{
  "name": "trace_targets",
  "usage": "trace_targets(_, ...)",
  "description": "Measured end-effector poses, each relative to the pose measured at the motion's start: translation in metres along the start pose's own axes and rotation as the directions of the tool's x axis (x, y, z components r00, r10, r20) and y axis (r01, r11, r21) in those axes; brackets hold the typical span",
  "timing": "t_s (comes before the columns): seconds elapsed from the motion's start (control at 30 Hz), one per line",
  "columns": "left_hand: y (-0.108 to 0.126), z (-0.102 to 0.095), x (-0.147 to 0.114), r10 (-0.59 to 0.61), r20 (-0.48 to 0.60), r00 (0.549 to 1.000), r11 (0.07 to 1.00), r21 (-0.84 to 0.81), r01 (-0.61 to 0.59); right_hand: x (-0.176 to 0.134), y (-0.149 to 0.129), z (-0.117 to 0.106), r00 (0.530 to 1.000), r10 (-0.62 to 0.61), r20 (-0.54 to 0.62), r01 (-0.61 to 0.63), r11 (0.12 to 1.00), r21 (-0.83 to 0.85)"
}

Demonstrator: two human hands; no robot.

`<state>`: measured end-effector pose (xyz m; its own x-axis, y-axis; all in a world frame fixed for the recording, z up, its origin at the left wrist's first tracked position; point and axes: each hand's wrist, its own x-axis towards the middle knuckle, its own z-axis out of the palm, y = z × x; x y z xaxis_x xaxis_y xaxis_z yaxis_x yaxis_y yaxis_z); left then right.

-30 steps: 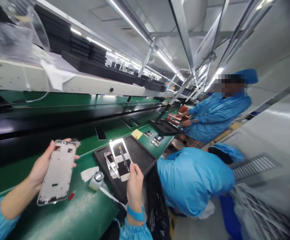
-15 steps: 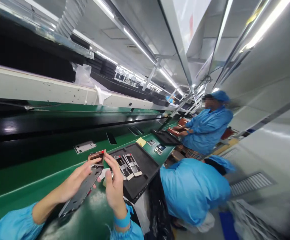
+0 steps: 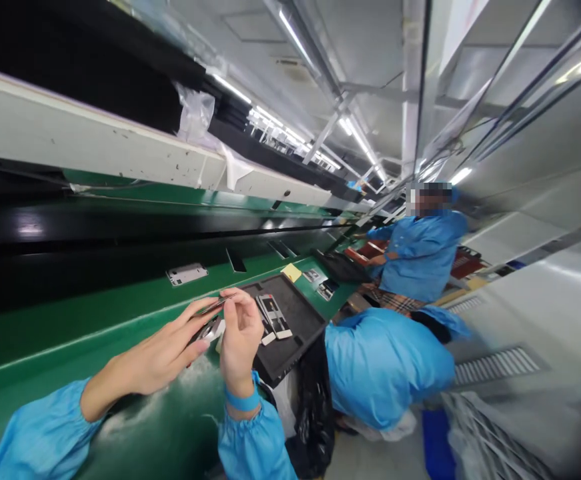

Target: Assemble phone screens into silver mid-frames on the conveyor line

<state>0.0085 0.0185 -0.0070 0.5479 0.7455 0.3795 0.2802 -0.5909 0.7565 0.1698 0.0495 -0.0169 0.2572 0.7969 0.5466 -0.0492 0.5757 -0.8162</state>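
My left hand (image 3: 165,350) is closed around a metallic phone housing (image 3: 210,331), which shows between its fingers and thumb and is mostly hidden. Above it, a thin phone panel (image 3: 216,307) is seen nearly edge-on, lying along my left fingers. My right hand (image 3: 241,328) pinches the far end of that panel with thumb and fingertips. Just beyond my right hand, phone units with white ends (image 3: 276,317) lie in a black tray (image 3: 303,310).
Along the green bench (image 3: 135,333) lie a silver phone housing (image 3: 187,274), a dark panel (image 3: 236,260) and a yellow pad (image 3: 291,272). A co-worker in blue (image 3: 387,367) bends beside the tray. Another person (image 3: 423,250) stands farther back. A black bag (image 3: 315,413) hangs at the bench edge.
The view has shifted. My left hand has turned over, so the long grey phone housing is now mostly hidden. The thin panel has tilted edge-on, and my right fingers have closed on its end.
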Motion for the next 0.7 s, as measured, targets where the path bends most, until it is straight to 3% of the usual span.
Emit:
trace_targets(0.13,-0.009,-0.001,0.003,0.046,-0.015,0.999,0.998,-0.041,-0.046,0.005,-0.004,-0.014,0.997,-0.064,0.052,0.066,0.997,-0.028)
trace_targets(0.23,-0.027,-0.01,0.006,-0.035,-0.233,0.972,0.992,-0.129,0.005,0.0,0.006,-0.03,0.992,-0.08,0.102,0.09,0.992,-0.093)
trace_targets(0.3,-0.036,-0.022,0.005,-0.145,-0.402,0.904,0.96,-0.279,0.03,-0.012,0.028,-0.039,0.973,0.031,0.23,0.022,0.974,-0.224)
trace_targets(0.37,-0.038,-0.035,0.004,-0.249,-0.474,0.845,0.888,-0.459,0.004,-0.031,0.058,-0.043,0.887,0.239,0.396,-0.055,0.905,-0.423)
trace_targets(0.4,-0.037,-0.041,0.002,-0.291,-0.472,0.832,0.84,-0.542,-0.014,-0.041,0.074,-0.044,0.824,0.336,0.456,-0.065,0.856,-0.513)
trace_targets(0.47,-0.031,-0.047,0.0,-0.346,-0.412,0.843,0.725,-0.688,-0.039,-0.062,0.102,-0.042,0.773,0.408,0.486,-0.066,0.814,-0.577)
trace_targets(0.6,-0.016,-0.044,-0.002,-0.381,-0.26,0.887,0.511,-0.859,-0.032,-0.082,0.125,-0.037,0.772,0.447,0.452,-0.05,0.752,-0.658)
trace_targets(0.7,-0.008,-0.04,-0.002,-0.424,-0.183,0.887,0.446,-0.894,0.029,-0.081,0.121,-0.037,0.779,0.459,0.427,-0.05,0.725,-0.687)
